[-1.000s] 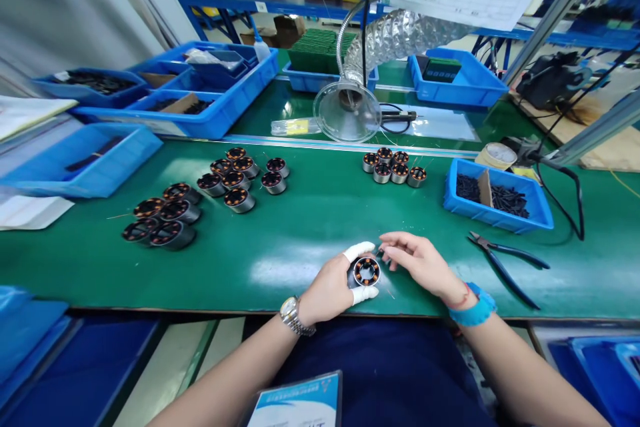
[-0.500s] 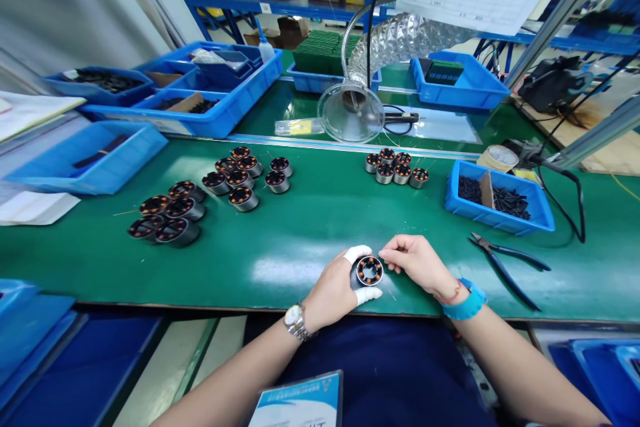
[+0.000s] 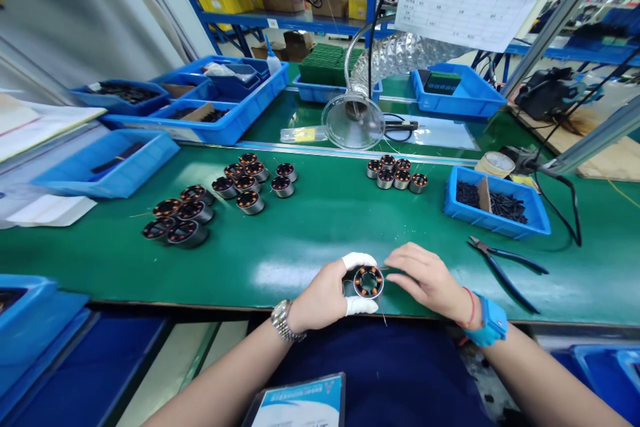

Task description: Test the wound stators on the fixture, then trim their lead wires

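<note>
My left hand [image 3: 327, 290], its thumb and a finger wrapped in white covers, grips a small motor stator [image 3: 359, 281] from both sides near the table's front edge. The stator is a round metal ring with copper windings inside, its open face turned up toward me. Thin wires stick out of it, one hanging toward the front edge. Just right of the stator is my right hand [image 3: 425, 277], thumb and fingers apart, the fingertips close to a wire end. Whether they touch that wire I cannot tell.
More stators stand in groups at left [image 3: 185, 233], mid-left [image 3: 250, 203] and back right [image 3: 401, 179]. Cutting pliers [image 3: 505, 273] lie right of my right hand. Behind them sits a blue bin [image 3: 495, 223] of black tubes. A clear fume hood [image 3: 354, 121] hangs at the back.
My right hand's fingers have spread from a pinch beside the stator. The left hand still holds the stator, now turned so a wire hangs at its front. The view has shifted slightly.
</note>
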`<state>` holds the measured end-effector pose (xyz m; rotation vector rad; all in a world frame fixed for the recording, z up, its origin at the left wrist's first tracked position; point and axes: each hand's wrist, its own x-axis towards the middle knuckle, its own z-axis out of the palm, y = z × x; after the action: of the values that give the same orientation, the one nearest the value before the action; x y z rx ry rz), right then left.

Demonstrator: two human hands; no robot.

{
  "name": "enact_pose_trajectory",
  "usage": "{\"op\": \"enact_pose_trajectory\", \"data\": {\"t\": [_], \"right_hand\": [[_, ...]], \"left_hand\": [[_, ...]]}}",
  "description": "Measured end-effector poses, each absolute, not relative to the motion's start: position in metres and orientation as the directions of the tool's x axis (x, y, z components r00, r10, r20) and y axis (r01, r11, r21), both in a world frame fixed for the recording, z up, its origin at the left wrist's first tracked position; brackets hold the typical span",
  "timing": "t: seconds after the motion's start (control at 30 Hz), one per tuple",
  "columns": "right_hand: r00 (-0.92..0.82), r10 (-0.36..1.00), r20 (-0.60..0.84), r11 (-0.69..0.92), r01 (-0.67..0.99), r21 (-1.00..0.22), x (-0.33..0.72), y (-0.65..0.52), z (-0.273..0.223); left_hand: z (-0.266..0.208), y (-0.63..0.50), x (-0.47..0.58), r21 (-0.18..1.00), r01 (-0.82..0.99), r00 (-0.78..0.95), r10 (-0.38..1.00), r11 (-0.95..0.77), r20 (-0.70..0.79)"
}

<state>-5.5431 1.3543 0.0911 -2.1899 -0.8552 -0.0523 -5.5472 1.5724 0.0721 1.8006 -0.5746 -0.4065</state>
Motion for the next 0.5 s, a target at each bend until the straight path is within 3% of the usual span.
{"op": "enact_pose_trajectory", "data": {"t": [0.07, 0.13, 0.23, 0.3, 0.33, 0.4, 0.5], "right_hand": [[0.72, 0.63, 0.292, -0.448, 0.644, -0.62, -5.543, 1.354, 0.094], [0.786, 0.577, 0.222, -0.451, 0.534, -0.715, -5.545, 1.359, 0.094], [0.915, 0.368, -0.166, -0.334, -0.037, -0.942, -5.547, 1.371, 0.09], [0.842, 0.319, -0.436, -0.192, -0.393, -0.899, -5.547, 1.376, 0.085], [0.816, 0.312, -0.486, -0.178, -0.453, -0.874, -5.547, 1.377, 0.083], [0.878, 0.276, -0.39, -0.287, -0.312, -0.906, -5.546, 1.375, 0.081], [0.949, 0.316, 0.013, -0.524, 0.185, -0.832, -5.544, 1.368, 0.081]], "left_hand": [[0.074, 1.573, -5.546, 0.97, -0.156, 0.791, -0.611, -0.186, 0.01], [0.074, 1.572, -5.545, 0.963, -0.189, 0.783, -0.621, -0.195, 0.028], [0.072, 1.568, -5.544, 0.898, -0.348, 0.775, -0.621, -0.268, 0.115], [0.069, 1.565, -5.542, 0.853, -0.431, 0.762, -0.625, -0.295, 0.169], [0.067, 1.565, -5.54, 0.843, -0.444, 0.764, -0.62, -0.304, 0.179], [0.062, 1.566, -5.537, 0.845, -0.422, 0.787, -0.595, -0.328, 0.162], [0.056, 1.569, -5.533, 0.864, -0.378, 0.799, -0.589, -0.334, 0.121]]}}
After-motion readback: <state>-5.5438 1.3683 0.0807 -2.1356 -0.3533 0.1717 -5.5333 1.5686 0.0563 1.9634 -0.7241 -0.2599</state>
